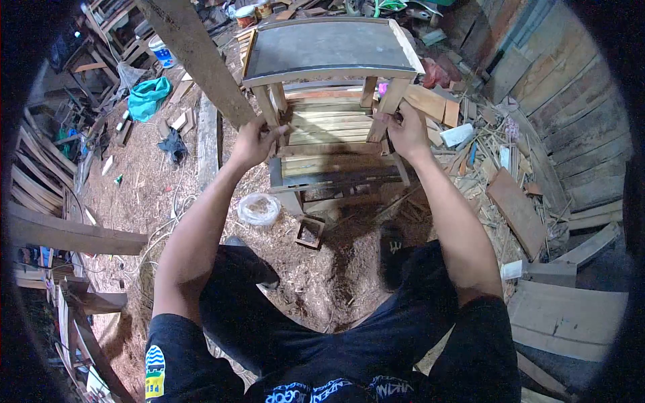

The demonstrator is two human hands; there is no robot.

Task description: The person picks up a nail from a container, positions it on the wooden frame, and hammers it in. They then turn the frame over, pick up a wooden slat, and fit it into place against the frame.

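A small wooden table with a dark grey top and pale edging stands in front of me, over a slatted wooden piece. My left hand is closed around the lower end of its near left leg. On the near right leg, my right hand grips low down, thumb and fingers bent around the wood. Some of the fingertips are hidden behind the legs. Beneath the slats is a dark-edged wooden base, partly in shadow.
A thick post slants down close to my left hand. On the sawdust floor are a clear plastic tub and a small square wooden frame. A teal bag lies left; planks and scraps lie right.
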